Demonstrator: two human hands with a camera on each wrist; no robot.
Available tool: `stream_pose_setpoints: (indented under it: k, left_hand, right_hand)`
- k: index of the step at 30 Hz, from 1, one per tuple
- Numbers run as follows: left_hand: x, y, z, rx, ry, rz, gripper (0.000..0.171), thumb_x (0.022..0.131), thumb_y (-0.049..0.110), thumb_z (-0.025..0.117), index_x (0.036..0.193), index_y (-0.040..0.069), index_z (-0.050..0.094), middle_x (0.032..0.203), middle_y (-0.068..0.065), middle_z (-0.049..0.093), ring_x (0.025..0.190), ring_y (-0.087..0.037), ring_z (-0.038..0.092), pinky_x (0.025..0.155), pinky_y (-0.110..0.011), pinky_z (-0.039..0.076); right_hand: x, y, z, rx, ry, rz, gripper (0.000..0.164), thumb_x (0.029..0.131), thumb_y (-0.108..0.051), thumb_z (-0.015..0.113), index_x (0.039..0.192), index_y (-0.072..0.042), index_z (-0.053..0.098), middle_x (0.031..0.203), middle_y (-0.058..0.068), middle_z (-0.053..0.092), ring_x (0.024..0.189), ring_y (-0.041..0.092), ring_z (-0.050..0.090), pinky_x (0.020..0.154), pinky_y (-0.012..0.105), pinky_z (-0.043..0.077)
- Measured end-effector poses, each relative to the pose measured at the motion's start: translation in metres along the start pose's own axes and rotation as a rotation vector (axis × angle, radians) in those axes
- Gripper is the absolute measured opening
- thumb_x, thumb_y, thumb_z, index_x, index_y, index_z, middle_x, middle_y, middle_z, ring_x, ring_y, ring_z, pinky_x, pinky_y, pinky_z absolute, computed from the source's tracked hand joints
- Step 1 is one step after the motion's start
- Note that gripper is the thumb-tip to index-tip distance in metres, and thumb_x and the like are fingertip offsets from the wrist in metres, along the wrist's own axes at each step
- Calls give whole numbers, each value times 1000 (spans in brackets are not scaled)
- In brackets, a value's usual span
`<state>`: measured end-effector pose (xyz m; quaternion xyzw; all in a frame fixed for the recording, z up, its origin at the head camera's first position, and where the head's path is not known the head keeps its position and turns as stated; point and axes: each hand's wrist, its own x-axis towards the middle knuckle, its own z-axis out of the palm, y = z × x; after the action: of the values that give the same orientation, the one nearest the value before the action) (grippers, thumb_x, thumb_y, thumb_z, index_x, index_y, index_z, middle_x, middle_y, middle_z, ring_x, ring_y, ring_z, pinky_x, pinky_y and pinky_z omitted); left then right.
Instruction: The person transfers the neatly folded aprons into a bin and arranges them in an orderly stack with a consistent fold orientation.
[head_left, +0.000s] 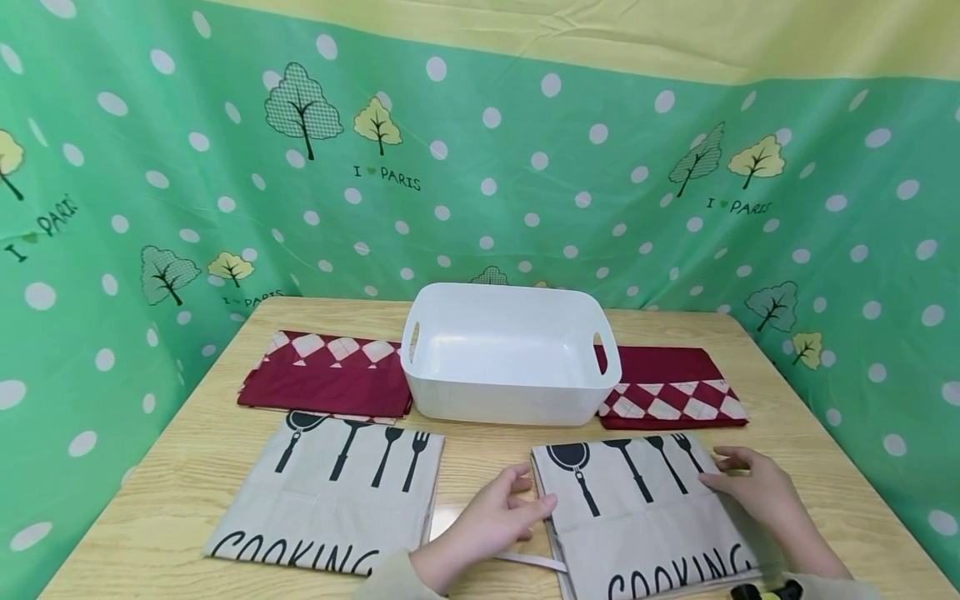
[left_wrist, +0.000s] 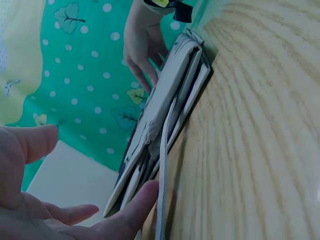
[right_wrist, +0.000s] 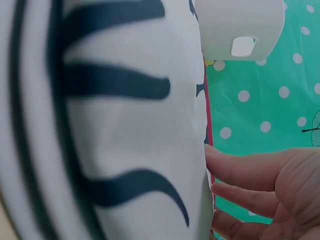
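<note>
A folded light-grey apron (head_left: 637,508), printed with black utensils and the word COOKING, lies on the table at the front right. A pale strap (head_left: 532,561) trails from its left side. My left hand (head_left: 498,517) is at its left edge, thumb and fingers spread; the left wrist view shows one fingertip right at the strap (left_wrist: 163,185) and nothing gripped. My right hand (head_left: 761,492) touches the upper right edge with its thumb (right_wrist: 245,167), the other fingers loosely bent beside it. A matching folded apron (head_left: 337,492) lies at the front left.
A white plastic basket (head_left: 517,404) with side handle holes stands at the back middle. Folded dark red cloths with a diamond pattern lie left (head_left: 322,383) and right (head_left: 667,392) of it. A green dotted curtain (head_left: 480,192) hangs behind the wooden table (head_left: 180,467).
</note>
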<state>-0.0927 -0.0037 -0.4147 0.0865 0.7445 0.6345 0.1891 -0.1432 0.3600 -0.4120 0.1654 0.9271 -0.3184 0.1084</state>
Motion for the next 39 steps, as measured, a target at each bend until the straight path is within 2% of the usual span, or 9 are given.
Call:
stream_pose_setpoints:
  k: [8, 13, 17, 22, 29, 32, 39]
  left_hand:
    - [3, -5, 6, -73, -15, 0, 59, 94, 13, 66, 143, -8, 40, 136, -32, 49, 98, -27, 65, 77, -39, 61]
    - [6, -7, 8, -195, -9, -19, 49, 94, -4, 56, 139, -13, 41, 135, -31, 49, 100, -26, 63, 83, -41, 61]
    - [7, -6, 9, -258, 8, -53, 44, 94, -9, 52, 137, -14, 44, 133, -26, 52, 96, -20, 61, 84, -40, 60]
    - [7, -7, 10, -265, -2, -65, 43, 92, -8, 53, 134, -15, 47, 125, -21, 57, 97, -20, 61, 84, -40, 60]
    - [6, -7, 14, -206, 18, -32, 43, 89, -9, 57, 132, -11, 53, 109, -16, 62, 93, -19, 64, 83, -36, 60]
    - [6, -7, 17, -208, 28, -27, 43, 89, -9, 58, 131, -9, 55, 100, -14, 63, 89, -18, 66, 81, -32, 61]
    - [6, -9, 19, -261, 57, -49, 42, 88, -11, 58, 131, -8, 56, 88, -13, 64, 76, -15, 67, 78, -30, 61]
  right_hand:
    - [1, -2, 3, 36, 7, 31, 73, 86, -23, 77, 139, 12, 42, 123, 36, 54, 107, 44, 51, 89, 56, 45]
    - [1, -2, 2, 24, 16, 3, 67, 85, -21, 78, 133, 12, 47, 117, 34, 56, 103, 41, 53, 85, 52, 45]
    - [1, -1, 2, 24, 22, -9, 57, 85, -20, 78, 124, 11, 53, 113, 32, 58, 101, 40, 54, 83, 50, 46]
    - [3, 0, 3, 7, 34, -27, 51, 83, -21, 80, 117, 10, 57, 105, 27, 60, 97, 35, 54, 80, 46, 46]
    - [5, 1, 5, -9, 34, -45, 50, 83, -23, 80, 116, 8, 58, 101, 22, 61, 94, 32, 55, 75, 41, 45]
    - [5, 0, 5, -6, 26, -41, 48, 85, -20, 78, 118, 7, 56, 103, 25, 60, 95, 35, 54, 77, 44, 44]
    - [3, -2, 5, -1, -2, -58, 43, 89, -15, 72, 122, 7, 57, 120, 38, 53, 107, 47, 52, 86, 59, 44]
